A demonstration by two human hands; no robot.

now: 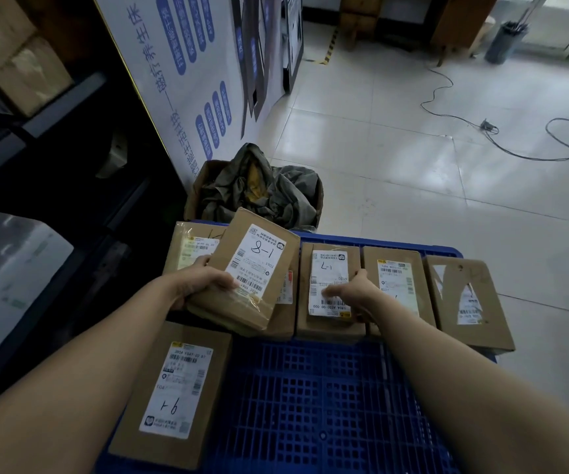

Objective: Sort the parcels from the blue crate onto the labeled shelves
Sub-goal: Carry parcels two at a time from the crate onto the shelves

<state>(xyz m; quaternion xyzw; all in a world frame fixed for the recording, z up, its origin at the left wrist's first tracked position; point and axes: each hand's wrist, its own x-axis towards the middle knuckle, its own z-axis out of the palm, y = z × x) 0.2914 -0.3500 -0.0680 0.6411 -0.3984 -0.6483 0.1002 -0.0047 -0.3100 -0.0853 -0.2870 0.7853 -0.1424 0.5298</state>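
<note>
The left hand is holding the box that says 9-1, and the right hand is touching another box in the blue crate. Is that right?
Not quite. The head view shows the left hand gripping the box marked 8-1, not 9-1. The 9-1 box lies flat in the blue crate, untouched. The right hand does touch another box in the crate.

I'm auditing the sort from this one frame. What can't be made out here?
Head view:
- Shelf labels: dark metal shelving at left is too dim.
- Brown cardboard parcel marked 8-1, gripped by the left hand, covers the label of the parcel beneath.
- Right hand hides its fingers' hold on the white-labelled brown parcel.
- Printed addresses: too small.
</note>
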